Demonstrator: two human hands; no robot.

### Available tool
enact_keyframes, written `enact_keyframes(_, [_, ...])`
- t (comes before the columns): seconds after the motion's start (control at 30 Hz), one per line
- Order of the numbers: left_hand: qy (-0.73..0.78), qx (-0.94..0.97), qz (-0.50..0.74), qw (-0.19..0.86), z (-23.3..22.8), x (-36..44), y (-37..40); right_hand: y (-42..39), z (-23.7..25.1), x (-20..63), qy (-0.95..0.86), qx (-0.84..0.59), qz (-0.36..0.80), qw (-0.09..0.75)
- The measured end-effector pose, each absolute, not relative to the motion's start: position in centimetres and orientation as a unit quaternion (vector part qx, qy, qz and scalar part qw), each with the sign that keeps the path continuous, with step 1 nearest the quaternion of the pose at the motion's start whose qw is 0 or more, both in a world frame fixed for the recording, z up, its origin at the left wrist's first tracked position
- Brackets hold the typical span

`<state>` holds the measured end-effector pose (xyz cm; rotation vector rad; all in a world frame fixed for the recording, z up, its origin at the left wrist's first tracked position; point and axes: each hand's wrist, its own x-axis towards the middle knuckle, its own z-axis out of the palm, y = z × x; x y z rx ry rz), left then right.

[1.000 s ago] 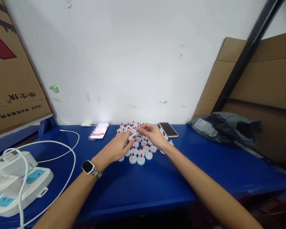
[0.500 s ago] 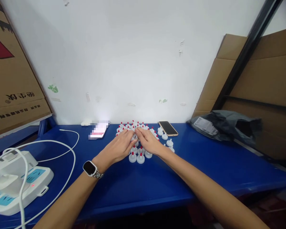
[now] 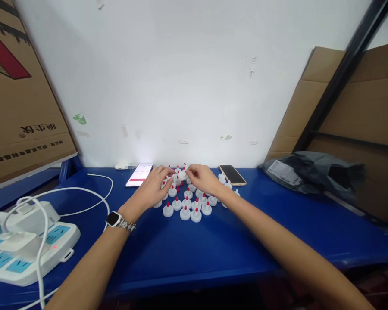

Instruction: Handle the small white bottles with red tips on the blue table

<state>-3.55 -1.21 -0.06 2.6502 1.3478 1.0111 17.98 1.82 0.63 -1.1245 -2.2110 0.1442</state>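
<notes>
Several white nozzle caps (image 3: pixel 185 213) with red tips stand in a cluster on the blue table (image 3: pixel 187 252). My left hand (image 3: pixel 153 184), with a watch on its wrist, reaches over the left side of the cluster; its thumb and fingers are apart, with nothing seen in them. The fingers of my right hand (image 3: pixel 203 178) are bent together at the back of the cluster, closed at the edge of a white nozzle cap (image 3: pixel 183 175). Loose red tips (image 3: pixel 178 187) lie between the hands. White caps without red tips (image 3: pixel 222 177) stand right of my right hand, partly behind it.
A lit phone (image 3: pixel 139 175) lies at the back left, a dark phone (image 3: pixel 233 175) at the back right. A power strip (image 3: pixel 63 241) with white cables is at the left. A grey plastic bag (image 3: pixel 313 170) lies right, near cardboard (image 3: pixel 294 103). The white wall (image 3: pixel 187 86) rises behind the table.
My hands have drawn apart from where they met over the cluster, the left to the left and the right slightly to the right. More caps show between them. The view has shifted slightly.
</notes>
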Motion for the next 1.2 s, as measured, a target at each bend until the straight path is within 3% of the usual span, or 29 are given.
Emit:
enact_keyframes(0.2, [0.438,0.851,0.288,0.021,-0.5,-3.4,-1.2,3.6,0.5,17.4,-0.903,-0.41,-0.036,0.121])
enact_keyframes(0.4, [0.458,0.85,0.257,0.036,-1.1,-2.7,-1.6,4.8,1.6,17.4,-0.911,-0.406,-0.065,0.018])
enact_keyframes(0.5, [0.449,0.857,0.249,0.041,-1.1,-2.1,-1.7,4.7,2.1,18.1,-0.9,-0.434,-0.029,0.043])
enact_keyframes(0.7, [0.396,0.881,0.256,0.044,-0.2,-0.5,-1.5,2.4,2.1,23.3,-0.851,-0.484,0.027,0.202])
enact_keyframes(0.83, [0.369,0.894,0.251,0.041,0.6,1.6,-0.9,0.9,0.9,28.1,-0.809,-0.527,0.04,0.258])
enact_keyframes(1.07, [0.311,0.919,0.237,0.046,1.4,7.9,-0.2,-1.5,-1.2,32.5,-0.758,-0.597,0.042,0.258])
enact_keyframes(1.2, [0.301,0.928,0.214,0.045,0.9,10.5,0.0,-1.9,-1.9,33.1,-0.77,-0.573,0.104,0.26])
